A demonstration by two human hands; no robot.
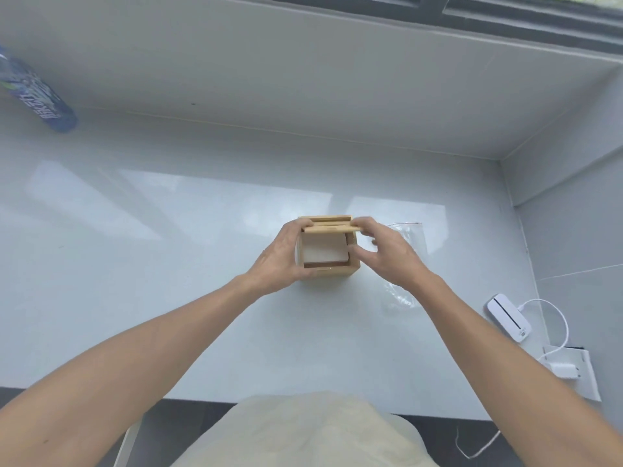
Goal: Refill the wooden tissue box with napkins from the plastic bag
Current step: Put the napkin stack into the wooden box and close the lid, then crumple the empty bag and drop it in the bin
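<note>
A small wooden tissue box (pixel 332 274) stands on the white counter (pixel 168 251), its top mostly uncovered. A stack of white napkins (pixel 325 252) lies inside it. A thin wooden lid (pixel 332 226) sits across the box's far edge. My left hand (pixel 281 256) grips the box's left side, fingertips on the lid's left end. My right hand (pixel 387 251) holds the lid's right end, thumb against the box's right wall. A clear plastic bag (pixel 409 237) lies flat to the right, partly hidden behind my right hand.
A blue-labelled bottle (pixel 40 96) lies at the far left. At the right edge sit a white device (pixel 509 316) with a cable (pixel 559 318) and a white plug adapter (pixel 563 370) on paper. A wall and window sill rise behind the counter.
</note>
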